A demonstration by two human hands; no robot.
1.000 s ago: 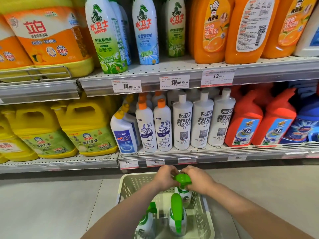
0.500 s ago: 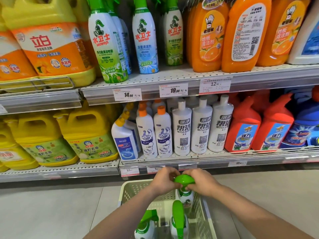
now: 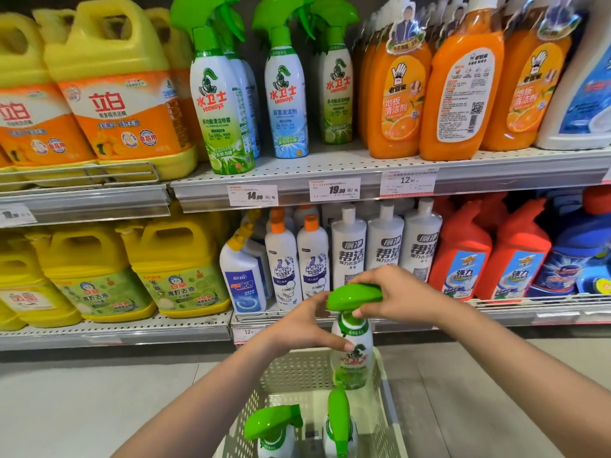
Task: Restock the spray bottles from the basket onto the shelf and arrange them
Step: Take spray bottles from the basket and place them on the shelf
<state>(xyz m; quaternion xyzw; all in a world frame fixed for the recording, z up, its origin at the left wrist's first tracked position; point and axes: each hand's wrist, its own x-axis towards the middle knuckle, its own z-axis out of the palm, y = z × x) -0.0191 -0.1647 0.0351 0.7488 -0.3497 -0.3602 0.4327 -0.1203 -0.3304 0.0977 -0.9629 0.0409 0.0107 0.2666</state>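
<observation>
A white spray bottle with a green trigger head (image 3: 352, 350) hangs upright above the pale basket (image 3: 383, 391). My left hand (image 3: 302, 327) grips its neck and body from the left. My right hand (image 3: 395, 294) holds the green head from the right. Two more green-headed spray bottles (image 3: 274, 424) (image 3: 339, 421) stand in the basket below. On the upper shelf (image 3: 330, 166) stand matching spray bottles (image 3: 221, 104) (image 3: 286, 94) (image 3: 337, 90), the back ones partly hidden.
Yellow and orange detergent jugs (image 3: 125, 94) fill the upper shelf's left, orange floor-cleaner bottles (image 3: 459, 90) its right. The lower shelf holds yellow jugs (image 3: 178, 269), white toilet-cleaner bottles (image 3: 348, 249) and red bottles (image 3: 463, 259). Grey floor lies around the basket.
Both hands have lifted the spray bottle up out of the basket. The view has tilted upward, showing more of the upper shelf.
</observation>
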